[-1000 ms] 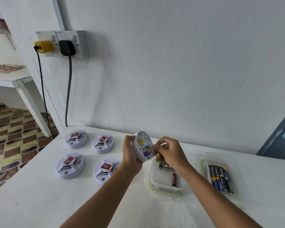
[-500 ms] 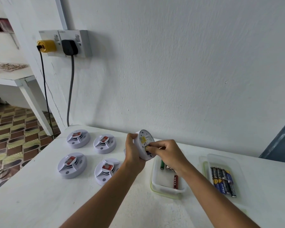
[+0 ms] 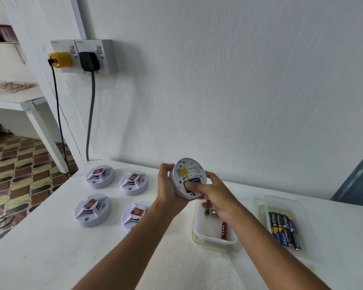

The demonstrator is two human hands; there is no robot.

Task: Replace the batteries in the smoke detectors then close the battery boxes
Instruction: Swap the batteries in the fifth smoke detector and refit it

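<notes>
Right hand (image 3: 213,193) moved from the battery tray onto the round white plastic smoke detector (image 3: 188,177), thumb pressing a battery in; left hand (image 3: 168,185) grips it above the table's middle, steadying it.

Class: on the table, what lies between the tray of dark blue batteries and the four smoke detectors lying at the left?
In the head view, the clear tray with a few loose batteries lies between the blue battery tray and the four detectors.
</notes>
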